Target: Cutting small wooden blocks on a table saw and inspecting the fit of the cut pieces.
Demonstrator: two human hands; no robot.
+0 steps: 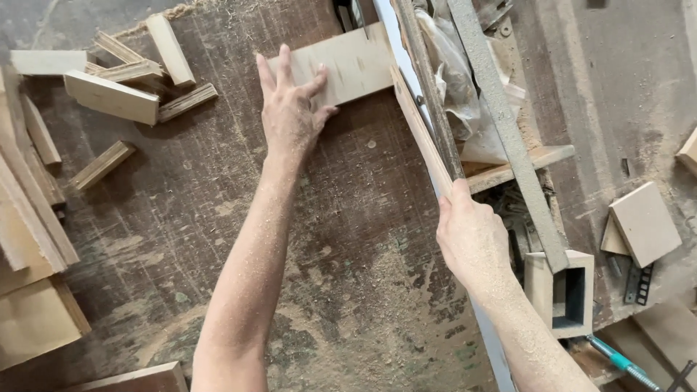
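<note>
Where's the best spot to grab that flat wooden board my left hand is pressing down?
Probably its near long edge. The board lies flat on the worktable, its right end against the slanted fence, the left hand on its left end. Come from your side, fingers on top, thumb under that edge.

Far end of the wooden board (348, 69) behind the fence bar (428, 94), top edge cropped.
</note>
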